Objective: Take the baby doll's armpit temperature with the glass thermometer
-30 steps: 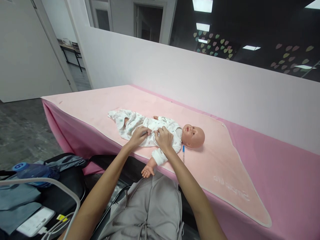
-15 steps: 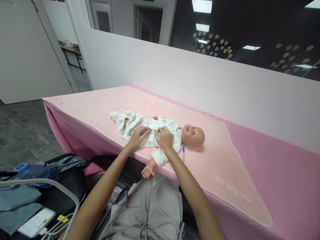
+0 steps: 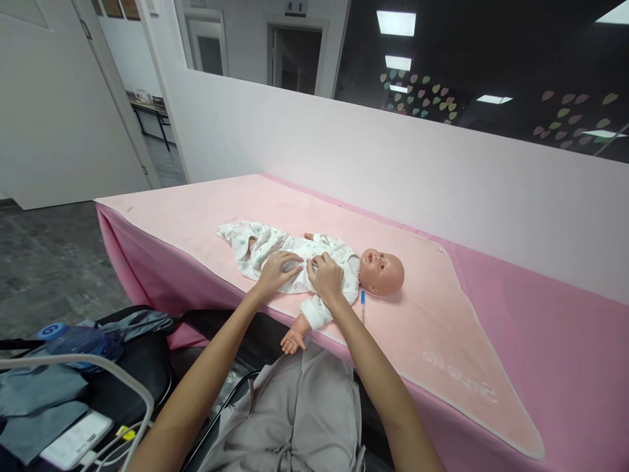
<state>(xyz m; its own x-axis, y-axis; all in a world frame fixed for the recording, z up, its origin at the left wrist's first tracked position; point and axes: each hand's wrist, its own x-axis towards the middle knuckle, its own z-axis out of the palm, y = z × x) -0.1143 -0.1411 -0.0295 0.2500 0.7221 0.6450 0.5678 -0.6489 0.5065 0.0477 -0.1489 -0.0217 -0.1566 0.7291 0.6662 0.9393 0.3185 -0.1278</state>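
Note:
A bald baby doll lies on its back on the pink-covered table, its head to the right. It wears a white patterned romper. Over the romper's front, my left hand rests with thumb and fingers curved together on the cloth. Just to its right, my right hand pinches the front of the same garment, close to my left fingertips. What exactly lies between the fingertips is too small to make out. One doll arm hangs over the near table edge, beneath my right forearm.
A blue-capped pen-like item lies by the doll's neck. The pink mat covers the table, with a white wall behind. At lower left, a black chair holds a blue bottle, grey cloth, a white device and cables.
The view has shifted a little, so everything sits slightly lower and to the right. My left thumb and fingers are a bit further apart; my right hand stays on the romper.

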